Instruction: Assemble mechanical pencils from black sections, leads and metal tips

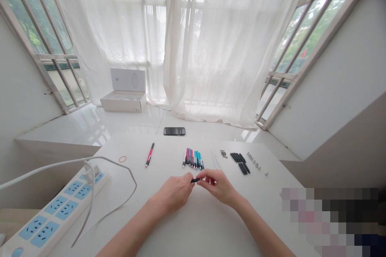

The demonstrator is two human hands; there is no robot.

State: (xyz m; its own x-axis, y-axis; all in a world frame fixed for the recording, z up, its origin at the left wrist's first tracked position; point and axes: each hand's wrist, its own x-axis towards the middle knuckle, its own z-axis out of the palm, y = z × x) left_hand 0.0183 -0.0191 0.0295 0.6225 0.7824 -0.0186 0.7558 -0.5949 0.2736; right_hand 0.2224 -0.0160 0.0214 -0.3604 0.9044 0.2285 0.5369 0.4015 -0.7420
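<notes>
Both my hands meet over the middle of the white table (187, 229). My left hand (176, 190) and my right hand (218, 184) pinch a small black pen part (196, 180) between their fingertips. Just beyond them lies a row of several red and teal pen barrels (193, 158). Thin white refills (215, 160) lie to the right of that row. Farther right are several black grip sleeves (240, 162) and small grey metal tips (255, 162). A single assembled red pen (150, 154) lies apart on the left.
A white and blue power strip (54, 213) with a plugged cable (120, 204) occupies the table's left edge. A rubber band (122, 159) lies near it. A black phone (174, 131) rests at the far edge. An open white box (125, 92) sits on the floor by the curtains.
</notes>
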